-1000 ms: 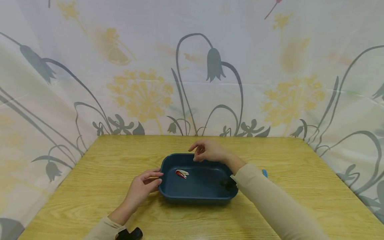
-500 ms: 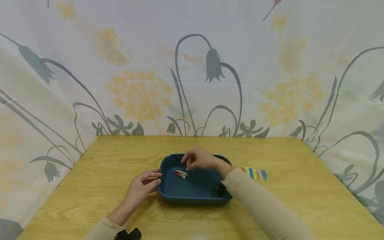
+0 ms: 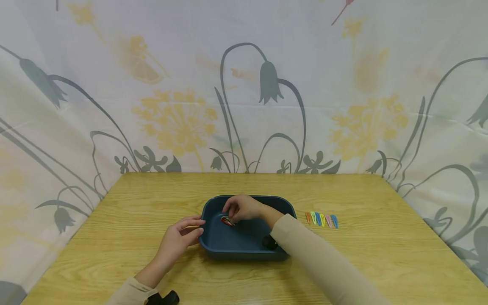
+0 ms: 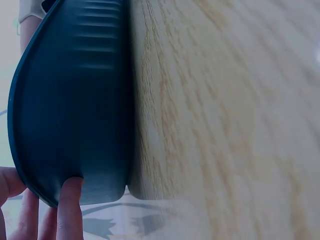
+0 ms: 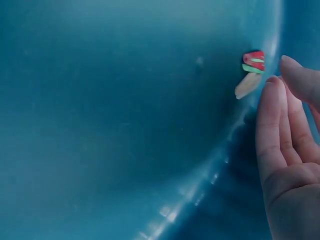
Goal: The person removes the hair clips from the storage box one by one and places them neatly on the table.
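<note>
Inside the blue basin (image 3: pixel 244 256), our right hand (image 3: pixel 245 207) reaches down toward its left end, thumb and fingertips close to one another just beside the clips, with nothing seen held between them; this grip looks empty. Next to those fingertips lie a red clip (image 5: pixel 254 58), with green showing at its edge, and a pale clip (image 5: pixel 248 86), bunched together on the basin floor. Because they sit so close, we might well pinch two at once, or nudge one away along the smooth floor if a fingertip lands off its edge. Being thin and flat, they could slip if we caught them too shallowly.

At the basin's left end, our left hand (image 3: pixel 177 237) rests its fairly straight fingers against the rim and wall, a light hold rather than a clamp. Should that touch press unevenly, or the black wrist device (image 3: pixel 270 242) on our right arm knock the near wall, the basin could slide on the surface (image 3: pixel 114 237).

Farther right, six clips (image 3: pixel 322 220) lie in a neat row; our right sleeve (image 3: pixel 312 262), sweeping low, might scatter them.
</note>
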A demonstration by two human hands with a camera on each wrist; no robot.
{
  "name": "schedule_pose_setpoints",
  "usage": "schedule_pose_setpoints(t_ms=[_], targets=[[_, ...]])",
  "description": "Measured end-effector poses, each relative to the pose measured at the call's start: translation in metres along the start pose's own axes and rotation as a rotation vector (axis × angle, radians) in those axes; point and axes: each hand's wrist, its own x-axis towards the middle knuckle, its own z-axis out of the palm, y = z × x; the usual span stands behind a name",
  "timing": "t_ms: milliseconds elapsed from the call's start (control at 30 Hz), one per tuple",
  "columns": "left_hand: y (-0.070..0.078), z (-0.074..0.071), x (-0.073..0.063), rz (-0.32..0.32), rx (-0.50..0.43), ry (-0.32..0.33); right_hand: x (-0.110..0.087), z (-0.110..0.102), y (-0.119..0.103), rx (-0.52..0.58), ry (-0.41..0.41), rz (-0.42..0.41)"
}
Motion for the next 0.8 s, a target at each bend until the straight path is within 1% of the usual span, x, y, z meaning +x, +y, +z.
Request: schedule_pose_setpoints(t_ms=[200, 367, 600, 800], targets=[[0.000, 0.000, -0.001, -0.002, 0.005, 0.001, 0.005, 0.006, 0.004, -0.058, -0.003, 0.042], [0.001, 0.000, -0.001, -0.005, 0.006, -0.002, 0.006, 0.008, 0.003, -0.141, 0.007, 0.065], [0.000, -0.001, 0.000, -0.004, 0.006, -0.009, 0.007, 0.011, 0.000, -0.231, 0.003, 0.047], [-0.001, -0.001, 0.000, 0.003, 0.003, -0.008, 0.007, 0.011, 0.002, -0.248, -0.017, 0.028]])
